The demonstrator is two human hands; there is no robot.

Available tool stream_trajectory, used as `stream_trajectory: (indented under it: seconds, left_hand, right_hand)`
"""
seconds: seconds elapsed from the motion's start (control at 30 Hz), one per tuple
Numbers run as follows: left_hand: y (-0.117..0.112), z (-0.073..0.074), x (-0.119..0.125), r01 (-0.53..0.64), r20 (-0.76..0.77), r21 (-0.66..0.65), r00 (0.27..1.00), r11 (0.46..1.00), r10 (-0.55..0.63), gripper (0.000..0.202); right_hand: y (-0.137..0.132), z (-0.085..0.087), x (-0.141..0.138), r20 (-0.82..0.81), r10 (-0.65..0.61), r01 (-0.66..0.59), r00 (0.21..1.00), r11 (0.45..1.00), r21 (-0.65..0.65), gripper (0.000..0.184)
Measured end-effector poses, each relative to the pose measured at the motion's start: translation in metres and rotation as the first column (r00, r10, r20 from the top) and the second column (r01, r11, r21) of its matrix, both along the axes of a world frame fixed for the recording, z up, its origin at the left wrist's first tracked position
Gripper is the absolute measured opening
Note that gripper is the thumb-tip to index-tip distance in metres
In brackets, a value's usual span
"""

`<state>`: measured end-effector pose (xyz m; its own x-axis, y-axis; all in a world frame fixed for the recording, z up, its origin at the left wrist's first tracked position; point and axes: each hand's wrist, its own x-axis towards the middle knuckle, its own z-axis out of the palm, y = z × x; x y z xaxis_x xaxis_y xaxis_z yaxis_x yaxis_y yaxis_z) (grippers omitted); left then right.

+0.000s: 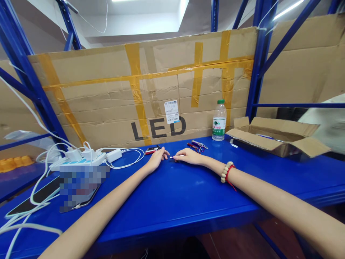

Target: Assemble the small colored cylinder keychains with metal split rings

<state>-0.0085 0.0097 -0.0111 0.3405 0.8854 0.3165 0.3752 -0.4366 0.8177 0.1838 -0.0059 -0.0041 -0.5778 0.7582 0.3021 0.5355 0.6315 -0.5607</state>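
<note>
My right hand (188, 157) rests low over the blue shelf, its fingers closed on a small slim pen-like thing (171, 157). Most of that thing is hidden by the fingers; a dark and light tip points toward my left hand. My left hand (157, 159) lies just beside that tip, fingers loosely curled and apart, with nothing visible in them. Behind the left hand is a small group of red and silver things (151, 150), partly covered by it. Several slim red, blue and silver pen-like things (198, 146) lie together behind my right hand.
A green-capped water bottle (219, 122) stands by the cardboard wall (107, 108). To its right is an open cardboard box (280, 135) with slim things inside. At left, a power strip (94, 160), white cables (40, 205) and a phone-like device (35, 198) lie on the blue shelf (172, 205).
</note>
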Motion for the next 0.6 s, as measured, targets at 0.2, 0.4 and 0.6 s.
stream_trajectory:
  seconds: [0.2, 0.4, 0.6]
  left_hand:
    - [-0.0010, 0.0019, 0.0006, -0.002, 0.003, -0.019, 1.000, 1.000, 0.002, 0.050]
    - [-0.0040, 0.0035, 0.0015, -0.005, 0.023, -0.037, 1.000, 0.999, 0.006, 0.048]
    - [-0.0037, 0.0034, 0.0014, -0.010, 0.020, -0.047, 1.000, 0.999, 0.011, 0.048]
  right_hand:
    - [-0.0022, 0.0014, -0.0003, -0.021, 0.027, -0.027, 0.999, 1.000, -0.007, 0.048]
    - [-0.0047, 0.0032, -0.0007, -0.011, 0.013, -0.013, 1.000, 1.000, -0.013, 0.048]
    - [-0.0066, 0.0033, -0.0009, -0.004, -0.025, 0.025, 1.000, 1.000, -0.005, 0.052]
